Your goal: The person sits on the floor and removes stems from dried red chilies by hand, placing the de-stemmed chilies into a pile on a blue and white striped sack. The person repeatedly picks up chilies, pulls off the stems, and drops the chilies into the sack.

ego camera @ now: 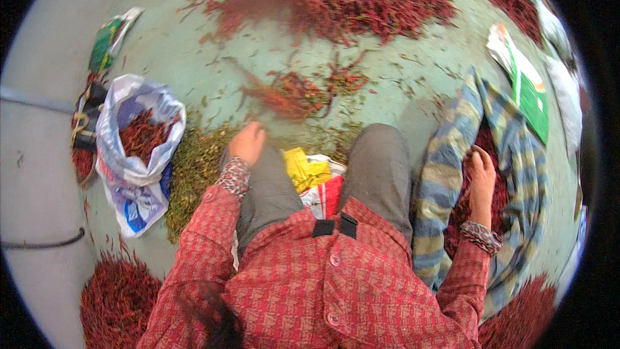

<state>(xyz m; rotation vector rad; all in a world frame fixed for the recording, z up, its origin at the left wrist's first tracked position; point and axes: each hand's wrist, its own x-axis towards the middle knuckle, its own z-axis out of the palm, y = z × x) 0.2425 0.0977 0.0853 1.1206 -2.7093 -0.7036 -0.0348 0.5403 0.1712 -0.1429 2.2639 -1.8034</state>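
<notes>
My left hand (248, 143) is by my left knee with its fingers curled; whether they hold anything is hidden. Just beyond it lies a small heap of dried red chillies (293, 97), partly blurred, with loose stems around it. My right hand (480, 179) reaches over the opening of a blue and beige striped cloth sack (438, 179) at my right side. Dark red chillies (460, 223) show inside this sack, beneath the hand. The right fingers are bent, and I cannot make out anything between them.
A white plastic sack (111, 145) with chillies stands at left, beside a pile of greenish stems (193, 169). A large chilli heap (339, 0) lies ahead. A yellow, red and white bag (307, 172) is between my legs. A green-white bag (530, 102) lies at right.
</notes>
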